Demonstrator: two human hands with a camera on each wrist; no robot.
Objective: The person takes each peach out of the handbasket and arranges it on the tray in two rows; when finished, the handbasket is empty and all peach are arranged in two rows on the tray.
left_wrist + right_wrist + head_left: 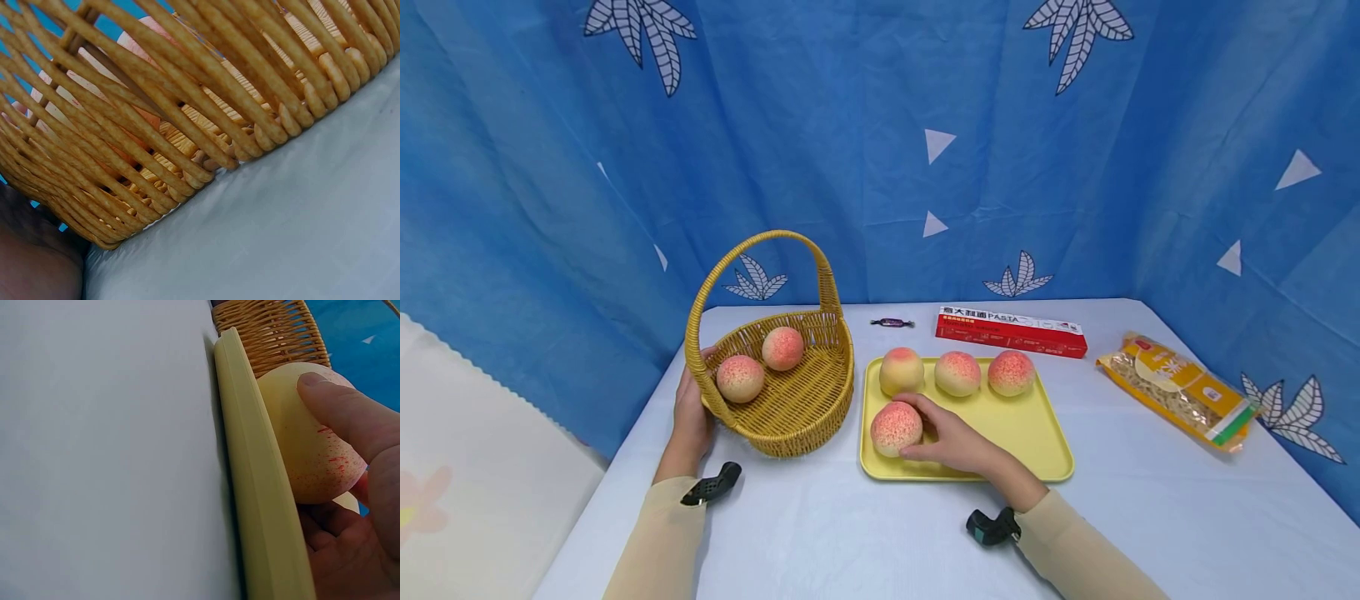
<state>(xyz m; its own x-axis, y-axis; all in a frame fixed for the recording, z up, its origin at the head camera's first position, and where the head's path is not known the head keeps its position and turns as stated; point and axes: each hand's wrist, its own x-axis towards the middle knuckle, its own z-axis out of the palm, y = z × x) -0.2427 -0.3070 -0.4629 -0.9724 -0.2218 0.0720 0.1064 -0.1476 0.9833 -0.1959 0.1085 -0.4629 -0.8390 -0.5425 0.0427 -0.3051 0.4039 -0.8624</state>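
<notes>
My right hand (958, 437) holds a peach (896, 428) at the left part of a yellow tray (1015, 433). In the right wrist view the thumb (344, 409) lies across the pale side of that peach, with fingers on its far side. At the left, my left hand (691, 414) grips the side of a wicker basket (808, 408) with a tall arched handle; its fingers are partly hidden by the wicker. Two peaches lie in the basket, one near the left wall (741, 379) and one further back (783, 348). Three more peaches (957, 373) line the tray's back edge.
Behind the tray lie a red pasta box (1011, 332) and a small dark wrapped candy (892, 322). An orange-and-clear food bag (1180, 387) lies at the right. Blue patterned cloth (880, 150) hangs behind the white table (820, 533).
</notes>
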